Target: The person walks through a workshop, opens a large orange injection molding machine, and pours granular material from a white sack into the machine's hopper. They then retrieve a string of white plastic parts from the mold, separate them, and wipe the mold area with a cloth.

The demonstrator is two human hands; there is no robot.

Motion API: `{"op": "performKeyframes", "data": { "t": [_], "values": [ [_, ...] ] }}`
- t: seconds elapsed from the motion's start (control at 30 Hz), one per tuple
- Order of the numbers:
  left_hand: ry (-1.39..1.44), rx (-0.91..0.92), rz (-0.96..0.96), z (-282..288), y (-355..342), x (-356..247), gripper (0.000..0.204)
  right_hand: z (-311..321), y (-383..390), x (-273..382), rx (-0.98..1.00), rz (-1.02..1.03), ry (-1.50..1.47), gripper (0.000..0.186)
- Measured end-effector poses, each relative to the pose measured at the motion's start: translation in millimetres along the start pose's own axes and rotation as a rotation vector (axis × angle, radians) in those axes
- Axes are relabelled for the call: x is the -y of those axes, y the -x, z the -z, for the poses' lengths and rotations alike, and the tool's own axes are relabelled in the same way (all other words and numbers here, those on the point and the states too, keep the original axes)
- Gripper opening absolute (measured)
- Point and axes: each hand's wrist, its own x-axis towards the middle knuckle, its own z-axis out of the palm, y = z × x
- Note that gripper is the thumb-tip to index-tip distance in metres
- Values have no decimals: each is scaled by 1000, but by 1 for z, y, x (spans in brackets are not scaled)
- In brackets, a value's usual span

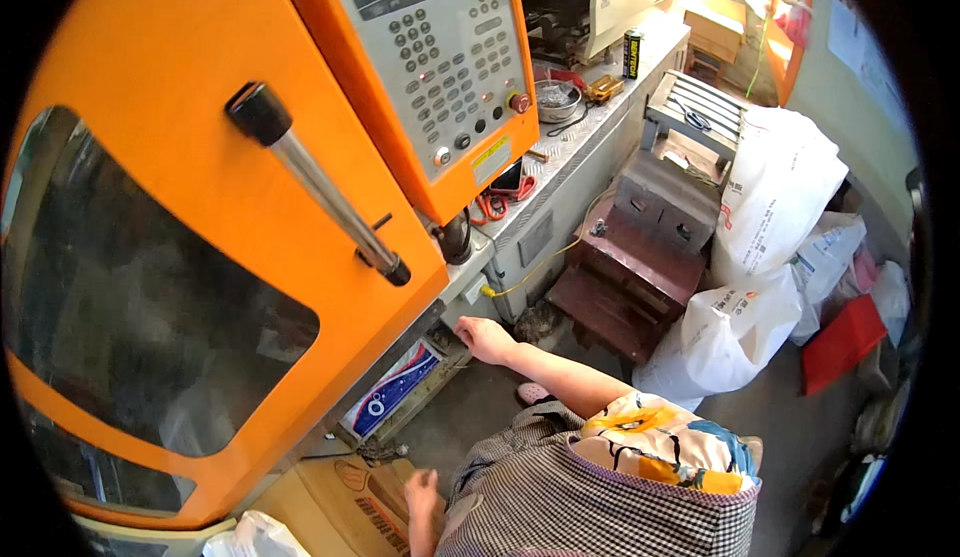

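At left, the orange machine door (180,47) carries a steel handle (332,195), presumably projecting for easy pulling, above cardboard (325,502) bearing reddish-brown lettering. The left hand (422,497) curls loosely near the cardboard; the yellow-labelled button panel (446,117) faces outward, likely for reach, and below it the right hand (486,341) curls near the door's corner; whether either grips anything cannot be told. Printed white sacks (775,187) follow.

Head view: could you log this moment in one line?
right hand: near orange machine | left hand: near brown cardboard | grasp: unclear, both hands
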Motion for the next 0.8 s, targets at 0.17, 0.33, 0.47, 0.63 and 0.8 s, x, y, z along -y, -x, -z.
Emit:
{"op": "performKeyframes", "data": {
  "t": [0.17,0.33,0.47,0.63,0.8],
  "values": [
    [275,-89,-666,54,-20,-250,45,25,-19,-4,237,20,106,13],
    [248,-510,-1110,65,-39,-380,69,31,-4,-59,490,34,202,20],
    [532,-497,-1066,71,-54,-418,52,49,13,-99,631,-85,341,21],
    [785,24,-933,96,-70,-431,15,82,32,-122,663,-245,380,18],
    [833,39,-940,95,-79,-428,23,75,35,-121,697,-285,400,19]
  ]
}}
